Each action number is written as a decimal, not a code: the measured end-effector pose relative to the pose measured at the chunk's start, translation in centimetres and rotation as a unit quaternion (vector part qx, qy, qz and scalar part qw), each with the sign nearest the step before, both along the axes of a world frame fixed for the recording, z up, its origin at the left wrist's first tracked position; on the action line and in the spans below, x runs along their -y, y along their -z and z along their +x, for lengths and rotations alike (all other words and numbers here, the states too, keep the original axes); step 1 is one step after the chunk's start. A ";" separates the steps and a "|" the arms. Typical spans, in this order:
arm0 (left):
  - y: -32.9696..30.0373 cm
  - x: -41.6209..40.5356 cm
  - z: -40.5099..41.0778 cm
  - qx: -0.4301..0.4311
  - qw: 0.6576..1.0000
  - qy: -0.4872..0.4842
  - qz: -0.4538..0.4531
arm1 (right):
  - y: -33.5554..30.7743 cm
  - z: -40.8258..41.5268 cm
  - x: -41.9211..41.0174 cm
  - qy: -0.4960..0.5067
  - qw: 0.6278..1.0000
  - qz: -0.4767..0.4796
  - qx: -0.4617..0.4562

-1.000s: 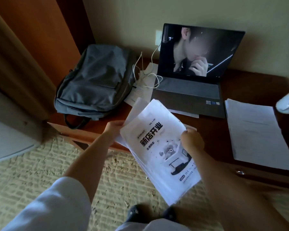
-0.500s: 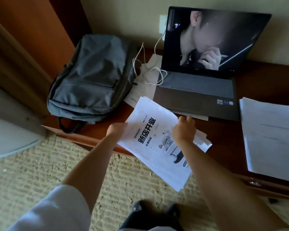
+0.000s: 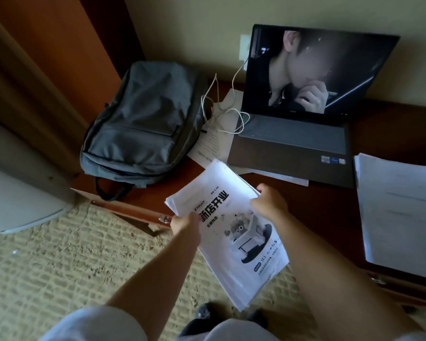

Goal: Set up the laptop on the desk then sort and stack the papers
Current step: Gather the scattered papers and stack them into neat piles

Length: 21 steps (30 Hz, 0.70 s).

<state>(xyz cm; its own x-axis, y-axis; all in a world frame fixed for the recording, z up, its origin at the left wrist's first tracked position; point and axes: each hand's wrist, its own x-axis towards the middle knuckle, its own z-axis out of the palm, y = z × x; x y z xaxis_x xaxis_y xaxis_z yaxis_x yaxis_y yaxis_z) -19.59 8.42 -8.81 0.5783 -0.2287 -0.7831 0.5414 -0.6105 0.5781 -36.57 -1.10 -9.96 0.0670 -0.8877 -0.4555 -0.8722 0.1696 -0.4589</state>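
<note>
I hold a stack of white papers [image 3: 234, 232] over the front edge of the desk [image 3: 330, 207]; its top sheet bears bold black characters and a cartoon picture. My left hand [image 3: 185, 226] grips the stack's left edge. My right hand [image 3: 268, 204] grips its right edge near the top. The open laptop [image 3: 295, 134] stands at the back of the desk, screen lit with a picture of a person. A second pile of white sheets [image 3: 399, 212] lies flat at the right. A few loose sheets [image 3: 214, 143] lie left of the laptop, partly under it.
A grey backpack [image 3: 143, 126] lies on the desk's left end beside a wooden panel. A white cable [image 3: 226, 112] runs from a wall socket across the loose sheets to the laptop. Beige carpet [image 3: 71, 267] lies below, with my shoes near the bottom.
The fanned sheets have been squared into one stack. My left hand slid down along the left edge and my right hand shifted to the right edge. The view shifted.
</note>
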 end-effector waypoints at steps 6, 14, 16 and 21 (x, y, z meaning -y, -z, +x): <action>-6.1 3.3 0.5 0.104 0.984 -0.016 -0.141 | -5.1 1.3 0.3 0.070 0.981 -0.109 0.143; -14.8 6.0 0.8 0.302 0.870 0.070 -0.383 | -12.3 1.7 1.6 0.227 0.888 -0.244 0.317; -13.0 5.6 1.1 0.256 0.879 0.112 -0.386 | -11.7 1.2 1.2 0.243 0.882 -0.203 0.349; -7.0 4.1 1.4 0.177 0.918 0.233 -0.268 | -7.6 1.1 -0.7 0.305 0.884 -0.108 0.337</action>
<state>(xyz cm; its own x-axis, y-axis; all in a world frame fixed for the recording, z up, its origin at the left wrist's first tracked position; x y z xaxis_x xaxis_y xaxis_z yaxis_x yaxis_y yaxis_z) -18.20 4.33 -1.80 0.5166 -0.8129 -0.2689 0.0151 -0.3054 0.9521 -35.50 -0.44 -2.41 -0.2637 -0.9135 -0.3099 -0.1647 0.3592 -0.9186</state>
